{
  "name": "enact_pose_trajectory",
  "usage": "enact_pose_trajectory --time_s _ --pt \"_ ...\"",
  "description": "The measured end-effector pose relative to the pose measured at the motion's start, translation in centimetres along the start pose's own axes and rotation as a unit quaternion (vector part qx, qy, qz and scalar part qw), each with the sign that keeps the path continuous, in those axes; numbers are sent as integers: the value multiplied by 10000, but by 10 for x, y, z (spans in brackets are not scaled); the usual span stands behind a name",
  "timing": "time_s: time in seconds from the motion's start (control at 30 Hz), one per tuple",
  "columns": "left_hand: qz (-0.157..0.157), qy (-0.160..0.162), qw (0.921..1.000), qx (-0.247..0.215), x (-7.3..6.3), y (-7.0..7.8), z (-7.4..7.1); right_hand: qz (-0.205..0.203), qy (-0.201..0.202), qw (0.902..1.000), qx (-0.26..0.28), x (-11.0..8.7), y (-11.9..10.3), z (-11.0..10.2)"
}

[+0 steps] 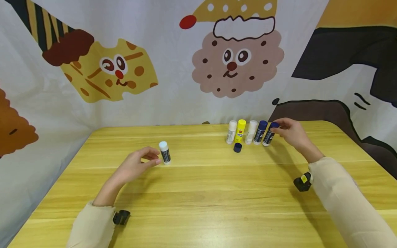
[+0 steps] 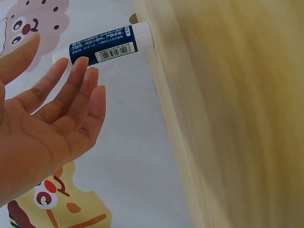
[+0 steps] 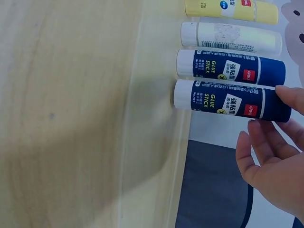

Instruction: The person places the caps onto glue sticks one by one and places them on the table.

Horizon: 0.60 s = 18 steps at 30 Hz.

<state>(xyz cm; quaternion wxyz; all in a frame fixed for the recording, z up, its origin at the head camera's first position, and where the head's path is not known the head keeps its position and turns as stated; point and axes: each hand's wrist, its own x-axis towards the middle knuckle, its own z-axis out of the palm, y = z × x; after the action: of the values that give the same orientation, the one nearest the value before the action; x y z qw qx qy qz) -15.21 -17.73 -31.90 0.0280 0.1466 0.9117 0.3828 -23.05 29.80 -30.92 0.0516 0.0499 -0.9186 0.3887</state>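
A glue stick (image 1: pixel 165 153) with a navy label and a white top stands upright on the left half of the table. Beside it is my left hand (image 1: pixel 136 167), thumb and fingers spread apart around nothing; in the left wrist view the fingertips come close to the label, and contact is unclear. At the right end of a row, my right hand (image 1: pixel 291 133) pinches the navy cap of another glue stick (image 3: pixel 228 102) between thumb and fingers. That stick stands upright, close beside a matching navy glue stick (image 3: pixel 225 66).
Left of the navy pair stand a white glue stick (image 1: pixel 251 132), a yellow glue stick (image 1: pixel 240 131) and another white glue stick (image 1: pixel 231 132). A loose navy cap (image 1: pixel 237 147) sits in front of them. A cartoon-printed cloth (image 1: pixel 173 86) hangs behind the wooden table (image 1: pixel 201 203).
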Motion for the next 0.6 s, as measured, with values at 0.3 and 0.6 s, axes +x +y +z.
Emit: enact_pose_trajectory --time_s 0.3,0.6 --pt "-59 -12 10000 51 -1 -1 -1 38 10 10000 4 6 1 1" --pt "-63 29 10000 53 0 -3 -2 96 29 9999 33 7 5 3"
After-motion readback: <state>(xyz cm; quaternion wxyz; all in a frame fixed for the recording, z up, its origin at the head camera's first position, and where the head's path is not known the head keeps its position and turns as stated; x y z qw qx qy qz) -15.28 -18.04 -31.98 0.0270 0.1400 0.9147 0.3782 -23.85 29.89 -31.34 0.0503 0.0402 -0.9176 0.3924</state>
